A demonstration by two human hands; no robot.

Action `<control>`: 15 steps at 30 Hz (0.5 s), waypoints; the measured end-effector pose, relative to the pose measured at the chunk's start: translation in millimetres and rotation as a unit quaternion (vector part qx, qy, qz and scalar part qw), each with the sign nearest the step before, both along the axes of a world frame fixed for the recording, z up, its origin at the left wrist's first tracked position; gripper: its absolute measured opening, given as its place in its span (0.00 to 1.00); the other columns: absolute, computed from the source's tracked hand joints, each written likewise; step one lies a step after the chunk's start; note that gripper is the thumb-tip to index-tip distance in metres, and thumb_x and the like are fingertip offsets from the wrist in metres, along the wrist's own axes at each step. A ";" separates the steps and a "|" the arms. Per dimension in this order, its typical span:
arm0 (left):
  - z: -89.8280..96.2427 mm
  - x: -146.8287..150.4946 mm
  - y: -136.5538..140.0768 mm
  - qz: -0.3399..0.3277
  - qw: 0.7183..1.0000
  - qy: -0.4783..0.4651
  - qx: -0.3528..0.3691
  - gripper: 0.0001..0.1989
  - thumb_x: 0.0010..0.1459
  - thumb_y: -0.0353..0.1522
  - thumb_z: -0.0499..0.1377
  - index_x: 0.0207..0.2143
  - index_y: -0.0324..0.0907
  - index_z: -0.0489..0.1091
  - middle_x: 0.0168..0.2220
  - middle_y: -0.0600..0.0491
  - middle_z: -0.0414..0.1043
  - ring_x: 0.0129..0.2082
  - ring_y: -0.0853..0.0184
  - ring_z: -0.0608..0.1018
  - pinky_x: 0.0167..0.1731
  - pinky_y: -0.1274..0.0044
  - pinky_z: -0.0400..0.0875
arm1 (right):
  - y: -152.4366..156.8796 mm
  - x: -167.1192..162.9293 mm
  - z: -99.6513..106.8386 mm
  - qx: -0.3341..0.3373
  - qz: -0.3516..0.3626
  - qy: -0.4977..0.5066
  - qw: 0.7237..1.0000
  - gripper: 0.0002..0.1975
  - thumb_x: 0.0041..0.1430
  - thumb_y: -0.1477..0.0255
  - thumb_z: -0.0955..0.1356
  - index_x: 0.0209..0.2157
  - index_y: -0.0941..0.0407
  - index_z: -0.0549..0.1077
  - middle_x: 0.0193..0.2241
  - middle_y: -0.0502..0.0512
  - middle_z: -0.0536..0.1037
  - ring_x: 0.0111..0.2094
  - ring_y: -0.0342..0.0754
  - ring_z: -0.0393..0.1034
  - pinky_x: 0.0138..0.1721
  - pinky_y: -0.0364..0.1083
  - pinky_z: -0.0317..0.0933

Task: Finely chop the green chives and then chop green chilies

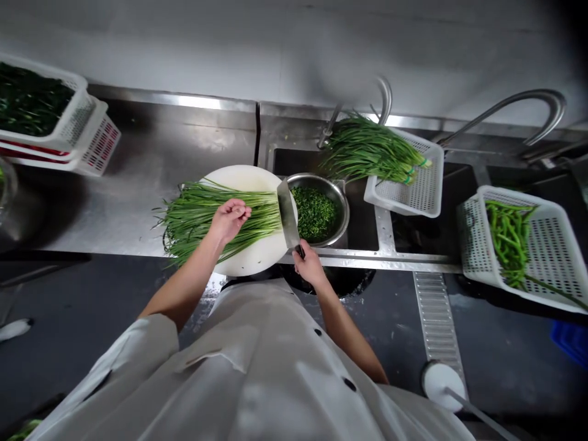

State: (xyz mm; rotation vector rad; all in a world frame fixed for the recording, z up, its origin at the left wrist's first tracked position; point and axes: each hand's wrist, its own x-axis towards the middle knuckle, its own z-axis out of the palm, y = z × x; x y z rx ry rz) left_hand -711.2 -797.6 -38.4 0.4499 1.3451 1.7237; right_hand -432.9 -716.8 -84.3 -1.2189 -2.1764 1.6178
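With the right hand [311,264] gripping the cleaver [288,214], the left hand [228,220], fingers narrowly curled, ideally needed to steady the garlic chives [195,211] on the chopping board [248,263].

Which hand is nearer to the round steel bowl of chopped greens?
Right. The right hand, its grip on a broad steel cleaver, is just on the near side of the bowl; the left hand is farther left, over long green stalks on the round white board.

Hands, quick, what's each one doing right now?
Left hand: curled closed over the green stalks; can't tell if it holds anything.
Right hand: closed, holding the cleaver.
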 end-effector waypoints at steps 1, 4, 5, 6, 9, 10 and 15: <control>12.7 8.7 -1.9 -0.010 1.000 -0.011 0.012 0.21 0.43 0.39 0.75 0.36 0.43 0.70 0.29 0.55 0.78 0.30 0.70 0.79 0.32 0.76 0.72 | 0.8 0.2 0.4 -0.022 -0.008 0.011 1.000 0.21 0.63 0.62 0.63 0.55 0.54 0.67 0.22 0.44 0.71 0.18 0.45 0.67 0.25 0.43 0.65; 60.9 39.5 -8.5 -0.040 0.998 0.016 0.042 0.21 0.48 0.42 0.74 0.40 0.43 0.75 0.35 0.52 0.81 0.35 0.65 0.82 0.36 0.73 0.76 | 4.0 1.4 1.4 -0.089 -0.034 0.065 0.993 0.15 0.61 0.61 0.65 0.46 0.53 0.67 0.18 0.38 0.65 0.15 0.41 0.61 0.19 0.41 0.58; 78.6 50.4 -11.1 -0.046 0.997 0.034 0.051 0.21 0.50 0.44 0.74 0.42 0.43 0.76 0.37 0.51 0.82 0.36 0.63 0.83 0.37 0.71 0.78 | 5.2 2.8 1.6 -0.115 -0.044 0.090 0.988 0.13 0.60 0.61 0.66 0.42 0.52 0.66 0.18 0.38 0.64 0.14 0.40 0.60 0.18 0.40 0.57; 96.1 61.2 -13.8 -0.051 0.996 0.055 0.058 0.21 0.52 0.45 0.73 0.43 0.43 0.76 0.38 0.50 0.83 0.38 0.62 0.84 0.38 0.70 0.79 | 6.4 5.1 1.9 -0.141 -0.054 0.116 0.982 0.11 0.59 0.61 0.67 0.39 0.52 0.65 0.19 0.38 0.64 0.14 0.40 0.59 0.17 0.40 0.57; 140.8 89.6 -21.7 -0.069 0.989 0.109 0.077 0.20 0.56 0.46 0.70 0.44 0.44 0.77 0.39 0.50 0.84 0.40 0.58 0.85 0.39 0.67 0.81 | 10.0 19.2 3.1 -0.193 -0.099 0.175 0.960 0.13 0.57 0.61 0.69 0.36 0.52 0.63 0.21 0.39 0.67 0.15 0.38 0.59 0.17 0.40 0.56; 152.2 97.2 -23.9 -0.075 0.986 0.122 0.088 0.19 0.58 0.46 0.69 0.45 0.44 0.77 0.39 0.50 0.84 0.41 0.58 0.85 0.39 0.68 0.81 | 11.0 26.2 3.9 -0.197 -0.116 0.187 0.955 0.13 0.57 0.61 0.70 0.36 0.52 0.63 0.22 0.39 0.68 0.14 0.38 0.59 0.17 0.39 0.56; 189.1 121.6 -30.4 -0.106 0.965 0.196 0.136 0.14 0.65 0.41 0.64 0.47 0.41 0.77 0.39 0.48 0.84 0.40 0.62 0.86 0.39 0.74 0.82 | 13.6 68.2 11.4 -0.163 -0.179 0.206 0.948 0.14 0.58 0.61 0.72 0.36 0.52 0.64 0.22 0.40 0.70 0.15 0.37 0.60 0.18 0.39 0.55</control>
